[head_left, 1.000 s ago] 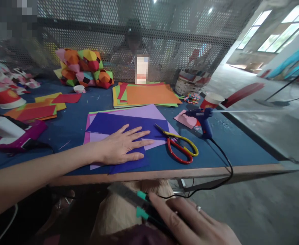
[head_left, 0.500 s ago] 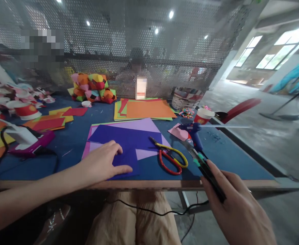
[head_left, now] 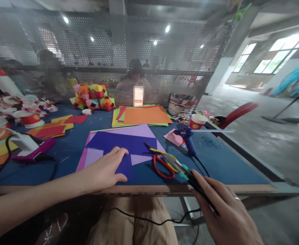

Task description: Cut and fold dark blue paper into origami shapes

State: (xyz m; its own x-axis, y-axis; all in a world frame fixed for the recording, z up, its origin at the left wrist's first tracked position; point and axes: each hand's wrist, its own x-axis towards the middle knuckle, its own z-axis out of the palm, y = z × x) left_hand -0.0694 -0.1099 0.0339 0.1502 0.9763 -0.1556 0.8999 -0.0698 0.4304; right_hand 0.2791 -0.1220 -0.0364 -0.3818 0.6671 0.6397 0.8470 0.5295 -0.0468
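My left hand rests with its fingers curled on a dark blue paper sheet that lies over lilac sheets near the table's front edge. My right hand is closed on a black tool with green tips, held low at the front edge and pointing up and left toward the paper. Red and yellow scissors lie just right of the blue sheet, between my two hands. A blue glue gun stands behind them, its black cord running down off the table.
A stack of orange and green paper lies behind the lilac sheets. A red paper cup and a woven basket stand at the right. Folded paper balls, loose coloured sheets and a purple device sit at the left. A mesh screen with people behind it closes the back.
My right hand has come up from below the table with the black tool to the front edge. My left hand's fingers have gone from flat to curled on the blue sheet.
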